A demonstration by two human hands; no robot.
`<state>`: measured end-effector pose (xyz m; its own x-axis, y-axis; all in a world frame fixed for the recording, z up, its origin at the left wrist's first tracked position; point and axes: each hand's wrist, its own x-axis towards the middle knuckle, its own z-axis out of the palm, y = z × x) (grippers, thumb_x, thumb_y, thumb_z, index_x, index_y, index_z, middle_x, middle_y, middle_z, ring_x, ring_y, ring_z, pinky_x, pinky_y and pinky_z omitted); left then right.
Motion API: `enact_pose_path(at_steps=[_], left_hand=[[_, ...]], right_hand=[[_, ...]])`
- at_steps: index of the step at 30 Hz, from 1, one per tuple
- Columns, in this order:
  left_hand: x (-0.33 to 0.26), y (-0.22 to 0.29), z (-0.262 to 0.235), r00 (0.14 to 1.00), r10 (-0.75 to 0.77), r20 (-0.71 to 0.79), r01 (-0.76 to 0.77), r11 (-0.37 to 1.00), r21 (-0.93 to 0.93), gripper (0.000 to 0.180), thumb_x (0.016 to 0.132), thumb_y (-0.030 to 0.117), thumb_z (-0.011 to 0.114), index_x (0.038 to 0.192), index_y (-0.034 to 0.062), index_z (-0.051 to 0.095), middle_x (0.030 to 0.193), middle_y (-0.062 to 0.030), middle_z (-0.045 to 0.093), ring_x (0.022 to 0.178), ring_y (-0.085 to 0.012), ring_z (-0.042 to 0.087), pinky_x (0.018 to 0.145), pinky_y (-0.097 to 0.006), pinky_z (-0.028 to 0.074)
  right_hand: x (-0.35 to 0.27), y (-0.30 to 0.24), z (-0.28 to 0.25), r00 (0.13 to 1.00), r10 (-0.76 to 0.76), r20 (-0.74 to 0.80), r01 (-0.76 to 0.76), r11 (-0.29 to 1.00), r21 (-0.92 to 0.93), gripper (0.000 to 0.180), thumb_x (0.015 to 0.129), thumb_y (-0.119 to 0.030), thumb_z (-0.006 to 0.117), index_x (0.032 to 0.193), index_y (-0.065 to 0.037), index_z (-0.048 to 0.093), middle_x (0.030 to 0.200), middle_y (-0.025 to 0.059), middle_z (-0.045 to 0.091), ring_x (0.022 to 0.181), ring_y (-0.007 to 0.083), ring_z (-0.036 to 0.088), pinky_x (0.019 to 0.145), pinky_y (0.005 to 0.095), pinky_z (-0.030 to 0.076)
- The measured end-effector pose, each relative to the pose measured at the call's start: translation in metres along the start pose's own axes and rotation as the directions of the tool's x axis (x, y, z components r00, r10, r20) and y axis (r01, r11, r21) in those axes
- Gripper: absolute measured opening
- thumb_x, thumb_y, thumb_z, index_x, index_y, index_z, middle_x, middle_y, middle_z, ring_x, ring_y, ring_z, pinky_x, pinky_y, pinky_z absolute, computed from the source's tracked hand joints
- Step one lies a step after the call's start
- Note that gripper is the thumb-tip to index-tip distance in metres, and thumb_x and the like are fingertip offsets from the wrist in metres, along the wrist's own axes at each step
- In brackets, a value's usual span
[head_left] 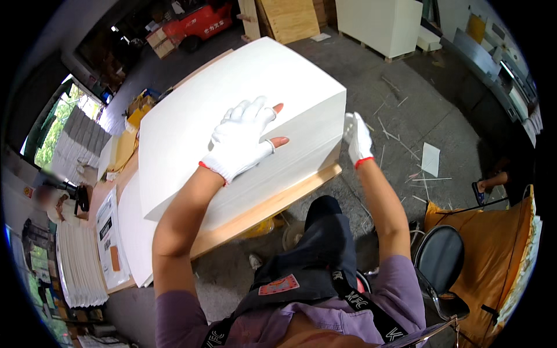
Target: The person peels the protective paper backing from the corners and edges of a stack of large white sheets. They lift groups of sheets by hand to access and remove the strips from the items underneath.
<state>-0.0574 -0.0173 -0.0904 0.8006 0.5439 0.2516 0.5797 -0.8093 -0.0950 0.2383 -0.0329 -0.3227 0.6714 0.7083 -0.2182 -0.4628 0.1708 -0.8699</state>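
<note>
**Two gloved hands on a tall stack of white sheets**

The left hand (243, 139) lies flat on top of the paper stack (232, 110), its fingers spread and pointing right and far; the white glove leaves two bare fingertips showing near the stack's right edge. It pinches nothing, only presses down on the top sheet. The right hand (357, 138), also in a white glove with a red cuff, is held upright against the stack's right corner, fingers pressed together and touching the side of the sheets.

The stack is a thick block of large white sheets in the middle of the scene, resting on a wooden board (272, 206) that juts out along its near edge. To the left, lower piles of white sheets (78, 264) lie on a table. On the right, near the person, stands a black round-seated chair (440, 255) beside an orange bag (493, 249). Strips of paper scrap (406, 151) litter the grey floor on the right. A red forklift (200, 23) stands at the far side.
</note>
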Motion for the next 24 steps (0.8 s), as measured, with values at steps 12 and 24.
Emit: enact_pose_path(at_steps=[12,24], left_hand=[[0.099,-0.01,-0.004,0.967,-0.15,0.207,0.2,0.948,-0.248,0.035,0.096,0.044,0.062,0.096,0.0088,0.064,0.101,-0.0135,0.069,0.095,-0.0332,0.067,0.08,-0.044,0.05],[0.092,-0.018,0.036,0.999,-0.04,-0.012,0.017,0.654,-0.756,0.038,0.094,0.01,0.061,0.132,0.0113,0.063,0.131,-0.0107,0.065,0.123,-0.0235,0.061,0.106,-0.035,0.045]], right_hand=[[-0.07,-0.205,0.073,0.656,-0.259,0.709,0.64,-0.307,-0.705,0.063,0.09,-0.07,0.054,0.086,-0.009,0.068,0.085,0.0148,0.072,0.085,0.0349,0.07,0.069,0.0465,0.052],[-0.051,-0.18,0.117,0.808,-0.321,0.495,0.583,0.557,-0.591,0.058,0.102,-0.06,0.045,0.089,-0.004,0.057,0.08,0.0161,0.06,0.079,0.0344,0.057,0.077,0.0397,0.045]])
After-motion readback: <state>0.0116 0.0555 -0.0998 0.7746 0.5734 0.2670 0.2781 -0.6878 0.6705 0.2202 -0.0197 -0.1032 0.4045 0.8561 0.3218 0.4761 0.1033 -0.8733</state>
